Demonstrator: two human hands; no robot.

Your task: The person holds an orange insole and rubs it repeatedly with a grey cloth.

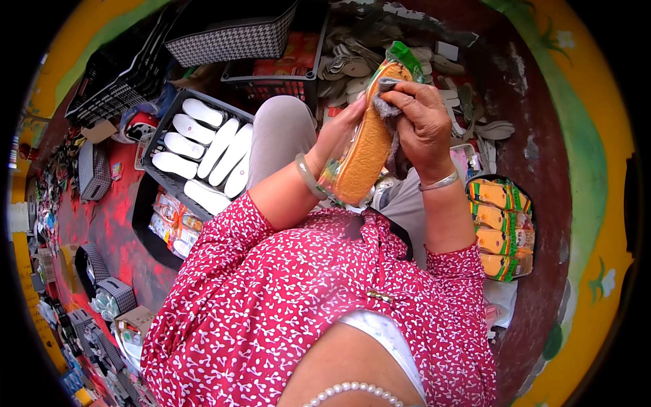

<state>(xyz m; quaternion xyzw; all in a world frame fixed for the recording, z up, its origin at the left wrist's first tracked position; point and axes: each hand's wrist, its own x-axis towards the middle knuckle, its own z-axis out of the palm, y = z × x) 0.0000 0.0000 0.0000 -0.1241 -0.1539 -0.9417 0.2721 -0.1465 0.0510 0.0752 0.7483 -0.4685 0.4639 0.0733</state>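
In front of my chest, a pair of tan insoles (366, 159) is held up in clear plastic packaging with a green top. My left hand (341, 130) grips the package along its left edge, its fingers partly behind it. A grey cloth (388, 108) is bunched in my right hand (426, 122), which presses it against the upper right edge of the package. Part of the cloth hangs below the right hand.
White insoles (220, 152) lie in a dark basket by my left knee. Packaged orange insoles (491, 218) fill a container at the right. Loose insoles (352, 64) are heaped ahead. A houndstooth basket (234, 44) and black crates (122, 91) stand at the far left.
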